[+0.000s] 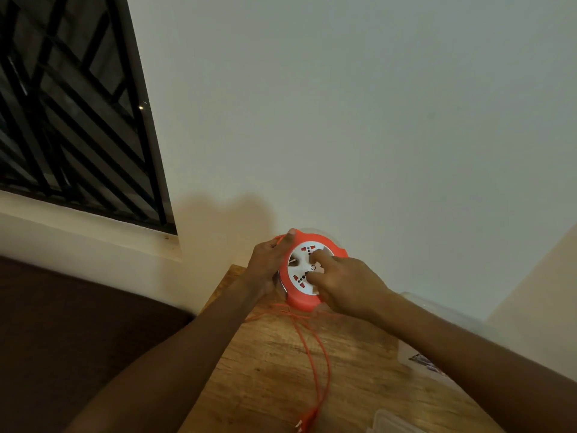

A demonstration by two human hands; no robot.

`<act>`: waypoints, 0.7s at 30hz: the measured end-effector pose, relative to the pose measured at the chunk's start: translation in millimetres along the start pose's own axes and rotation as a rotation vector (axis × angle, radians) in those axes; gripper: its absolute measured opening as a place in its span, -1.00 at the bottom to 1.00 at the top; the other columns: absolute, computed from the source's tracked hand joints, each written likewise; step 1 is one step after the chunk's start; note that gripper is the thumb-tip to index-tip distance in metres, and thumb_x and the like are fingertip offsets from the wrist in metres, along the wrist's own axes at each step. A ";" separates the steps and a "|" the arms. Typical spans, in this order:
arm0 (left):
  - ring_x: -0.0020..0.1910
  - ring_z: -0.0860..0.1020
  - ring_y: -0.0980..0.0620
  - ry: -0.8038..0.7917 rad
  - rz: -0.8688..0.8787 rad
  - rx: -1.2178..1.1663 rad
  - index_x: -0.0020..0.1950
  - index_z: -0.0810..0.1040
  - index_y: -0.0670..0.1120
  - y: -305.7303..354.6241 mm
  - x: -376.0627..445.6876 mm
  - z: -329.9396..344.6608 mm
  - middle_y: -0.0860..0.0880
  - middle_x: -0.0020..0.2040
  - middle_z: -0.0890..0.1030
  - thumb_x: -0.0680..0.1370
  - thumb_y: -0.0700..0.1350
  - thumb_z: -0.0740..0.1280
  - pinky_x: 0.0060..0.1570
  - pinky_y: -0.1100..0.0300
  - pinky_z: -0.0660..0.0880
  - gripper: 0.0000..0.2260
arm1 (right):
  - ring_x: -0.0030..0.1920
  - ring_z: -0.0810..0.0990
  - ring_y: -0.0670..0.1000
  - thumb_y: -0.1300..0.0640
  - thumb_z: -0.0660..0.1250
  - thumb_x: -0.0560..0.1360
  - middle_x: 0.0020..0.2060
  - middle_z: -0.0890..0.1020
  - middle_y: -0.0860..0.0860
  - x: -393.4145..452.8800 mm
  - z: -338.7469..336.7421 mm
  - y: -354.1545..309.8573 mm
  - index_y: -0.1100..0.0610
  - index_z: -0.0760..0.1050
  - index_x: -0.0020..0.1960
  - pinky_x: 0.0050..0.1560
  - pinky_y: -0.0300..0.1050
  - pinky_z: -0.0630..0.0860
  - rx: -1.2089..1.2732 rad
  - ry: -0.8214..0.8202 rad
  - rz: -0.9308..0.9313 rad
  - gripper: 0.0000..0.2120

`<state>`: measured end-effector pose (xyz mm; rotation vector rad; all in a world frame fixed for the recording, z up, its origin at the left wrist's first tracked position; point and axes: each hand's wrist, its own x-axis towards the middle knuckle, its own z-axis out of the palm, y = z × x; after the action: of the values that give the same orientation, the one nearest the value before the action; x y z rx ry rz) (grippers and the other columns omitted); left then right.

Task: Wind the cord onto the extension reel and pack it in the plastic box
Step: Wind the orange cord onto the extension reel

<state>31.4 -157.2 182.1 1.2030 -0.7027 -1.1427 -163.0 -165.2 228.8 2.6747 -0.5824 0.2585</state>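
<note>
- Winding is under way, by my reading: round orange-and-white plastic extension reel [307, 270] stands tilted on its edge at the far end of the wooden desk [268, 376], close to the pale wall.
- Left hand [269, 264] grips the reel's orange rim from the left, fingers curled round the edge, thumb tip showing on top.
- Right hand [345, 284] rests on the white socket face, one finger extended onto the hub and the others loosely bent; judged to be turning the centre, though no crank or knob can be made out.
- Thin orange cord [321, 364] hangs out from below the reel and runs in loose loops down the desk towards the camera; its plug end [304, 421] lies near the bottom edge. A good length is unwound, so the winding looks well short of done.
- Clear plastic box [437, 339] sits on the desk to the right, partly hidden by the right forearm; a clear, flat piece [390, 421] at the bottom edge may be its lid. Packing not yet started.
- Writing: no brand or label readable on the reel face; only red socket shutters and dark pin holes. Something printed shows at the box, too blurred to read.
</note>
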 end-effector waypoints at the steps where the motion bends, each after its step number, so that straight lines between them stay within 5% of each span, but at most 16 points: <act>1: 0.11 0.71 -0.38 -0.029 0.002 0.009 0.21 0.70 -0.21 0.4 -0.2 -0.7 -0.28 0.11 0.75 0.58 0.12 0.44 0.16 -0.28 0.65 -0.58 | -0.02 0.66 0.22 0.19 0.52 0.36 0.21 0.56 0.21 0.0 -1.9 5.0 0.07 0.64 0.08 -0.38 -0.03 0.60 -0.040 -0.066 -0.081 -0.71; 5: -0.01 0.76 -0.26 -0.141 -0.004 0.065 0.17 0.70 -0.15 -3.3 0.3 -5.0 -0.22 0.07 0.77 0.47 0.21 0.47 -0.05 -0.08 0.73 -0.52 | 0.13 0.59 0.24 0.19 0.47 0.44 0.45 0.34 0.21 -0.3 -3.3 11.6 0.01 0.61 0.15 -0.24 0.05 0.65 -0.072 -0.222 -0.215 -0.71; 11: 0.10 0.73 -0.34 -0.175 -0.047 0.131 0.23 0.70 -0.17 -12.7 6.3 -11.4 -0.24 0.10 0.77 0.53 0.21 0.49 0.17 -0.30 0.64 -0.50 | 0.20 0.48 0.29 0.16 0.31 0.57 0.57 0.06 0.16 -3.4 -1.0 6.1 -0.09 0.45 0.34 0.02 0.19 0.59 -0.161 -0.330 -0.330 -0.63; 16: 0.02 0.76 -0.28 -0.176 -0.039 0.173 0.16 0.73 -0.13 -11.2 10.9 -11.2 -0.20 0.05 0.78 0.50 0.25 0.50 0.14 -0.26 0.67 -0.52 | 0.19 0.53 0.33 -0.01 0.34 0.56 0.49 0.21 0.30 3.4 3.2 4.8 -0.17 0.19 0.49 0.20 0.26 0.48 -0.201 -0.310 -0.274 -0.43; 21: -0.07 0.78 -0.18 -0.143 -0.012 0.150 0.11 0.73 -0.12 -8.7 10.8 -5.3 -0.15 0.00 0.79 0.46 0.26 0.49 -0.09 -0.06 0.74 -0.53 | 0.16 0.55 0.28 -0.08 0.33 0.55 0.26 0.48 0.31 7.0 11.2 1.7 -0.04 -0.03 0.57 0.12 0.16 0.49 -0.261 -0.261 -0.103 -0.25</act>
<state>37.1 -165.1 170.8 1.2603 -0.9038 -1.2119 -156.4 -173.7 221.0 2.4886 -0.5131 -0.1872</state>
